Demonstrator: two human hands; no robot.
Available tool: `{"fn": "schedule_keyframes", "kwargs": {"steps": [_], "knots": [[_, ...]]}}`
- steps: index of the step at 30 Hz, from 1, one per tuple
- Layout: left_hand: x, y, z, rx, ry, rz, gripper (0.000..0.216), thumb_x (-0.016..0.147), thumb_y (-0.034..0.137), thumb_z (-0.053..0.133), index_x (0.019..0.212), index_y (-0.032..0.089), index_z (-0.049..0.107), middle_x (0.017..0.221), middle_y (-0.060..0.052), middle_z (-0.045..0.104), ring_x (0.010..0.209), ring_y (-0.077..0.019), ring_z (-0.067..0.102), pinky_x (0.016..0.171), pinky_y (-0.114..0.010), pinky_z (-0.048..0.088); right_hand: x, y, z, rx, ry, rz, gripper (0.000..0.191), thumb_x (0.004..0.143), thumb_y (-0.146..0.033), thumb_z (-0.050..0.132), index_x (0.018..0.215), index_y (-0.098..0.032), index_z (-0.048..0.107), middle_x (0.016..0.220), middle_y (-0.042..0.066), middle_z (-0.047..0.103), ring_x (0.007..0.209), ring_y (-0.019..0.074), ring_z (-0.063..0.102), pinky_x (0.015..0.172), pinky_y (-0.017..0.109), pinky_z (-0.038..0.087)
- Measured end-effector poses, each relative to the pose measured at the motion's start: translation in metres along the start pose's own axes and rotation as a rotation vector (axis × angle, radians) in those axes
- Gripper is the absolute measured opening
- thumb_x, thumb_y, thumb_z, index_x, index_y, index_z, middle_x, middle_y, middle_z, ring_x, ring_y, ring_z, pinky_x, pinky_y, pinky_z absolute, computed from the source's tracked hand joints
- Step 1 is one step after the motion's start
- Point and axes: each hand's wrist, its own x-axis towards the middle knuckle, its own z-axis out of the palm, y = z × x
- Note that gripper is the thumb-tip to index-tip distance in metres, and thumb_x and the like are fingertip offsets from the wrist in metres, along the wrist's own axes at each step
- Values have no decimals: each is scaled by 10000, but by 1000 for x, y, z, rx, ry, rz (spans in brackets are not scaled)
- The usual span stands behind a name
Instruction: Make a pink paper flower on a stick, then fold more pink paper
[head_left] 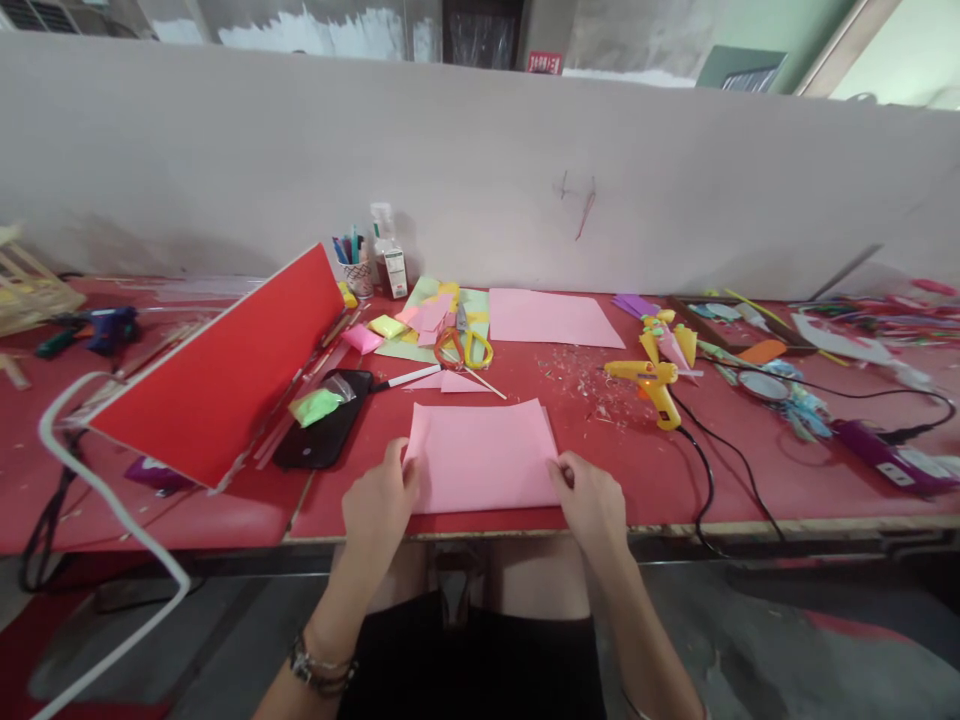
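Observation:
A pink sheet of paper [484,455], which looks folded over, lies at the front edge of the red table. My left hand [381,500] pinches its left side between thumb and fingers. On the opposite side, my right hand [592,500] grips the right edge in the same way. The far corners of the paper curl up slightly. Just beyond it lie pink paper scraps [461,382] and a thin white stick [486,382]. Scissors with yellow and orange handles [478,349] rest behind those.
A red board [247,370] leans at left beside a black phone [326,430]. A yellow glue gun [652,385] with a black cord lies at right. Another pink sheet [551,318], a pen cup [357,276] and a bottle [390,258] stand or lie near the wall.

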Motion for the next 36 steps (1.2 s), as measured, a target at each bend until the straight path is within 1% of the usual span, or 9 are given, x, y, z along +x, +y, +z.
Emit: {"fn": "schedule_keyframes", "kwargs": {"steps": [6, 10, 21, 23, 26, 29, 32, 34, 36], "knots": [[5, 1, 0, 23, -1, -1, 302, 845, 302, 367, 1082, 192, 517, 795, -107, 668, 759, -257, 632, 596, -297, 434, -2, -4, 0, -60, 12, -5, 204, 803, -240, 452, 635, -166, 541, 621, 34, 633, 560, 137, 557, 523, 227, 246], [6, 2, 1, 29, 19, -5, 335, 845, 336, 361, 1108, 172, 491, 767, -113, 665, 743, -257, 634, 598, -306, 440, -2, -6, 0, -95, 5, 0, 180, 801, -207, 444, 662, -161, 549, 631, 41, 637, 585, 146, 570, 527, 238, 237], [7, 7, -4, 33, -6, -33, 316, 844, 290, 368, 1117, 181, 483, 795, -119, 660, 763, -259, 631, 611, -317, 451, -2, -9, -2, -137, -22, 18, 181, 810, -189, 410, 715, -159, 562, 685, 66, 656, 665, 184, 608, 546, 256, 262], [6, 7, -2, 36, 9, -40, 310, 846, 287, 362, 1110, 186, 490, 780, -112, 659, 754, -256, 631, 605, -314, 450, -2, -9, -2, -123, -32, 26, 168, 809, -183, 408, 752, -153, 563, 685, 69, 658, 675, 185, 613, 557, 255, 281], [6, 6, 2, 53, 48, -24, 305, 846, 282, 357, 1096, 182, 501, 759, -99, 654, 720, -248, 628, 586, -313, 450, -3, -9, -2, -78, -16, 41, 172, 796, -159, 422, 911, -148, 550, 705, 66, 665, 700, 179, 619, 585, 251, 311], [8, 1, 7, 65, 157, 91, 292, 835, 231, 364, 1069, 154, 522, 865, -110, 638, 780, -238, 609, 602, -306, 454, -4, -8, -1, -58, -1, 1, 237, 792, -135, 414, 995, -164, 534, 772, 69, 674, 755, 180, 620, 627, 258, 331], [9, -2, 9, 69, 294, 328, 277, 809, 200, 404, 1037, 144, 552, 1024, -117, 601, 956, -239, 548, 740, -319, 448, -4, -8, 0, -54, -17, -33, 241, 791, -115, 393, 958, -170, 558, 800, 76, 673, 781, 186, 617, 648, 267, 336], [7, -1, 9, 57, 309, 508, 292, 811, 206, 413, 1068, 167, 547, 1111, -98, 575, 1053, -231, 498, 867, -344, 400, -4, -8, -1, -48, -25, -40, 253, 793, -106, 377, 953, -169, 562, 798, 78, 672, 779, 190, 616, 649, 272, 335], [4, 3, 10, 36, 258, 669, 324, 827, 229, 402, 1128, 183, 514, 1183, -74, 541, 1126, -217, 447, 954, -359, 336, -4, -7, -1, -47, -29, -47, 257, 796, -105, 367, 946, -172, 565, 791, 77, 672, 773, 191, 614, 647, 272, 330]]}}
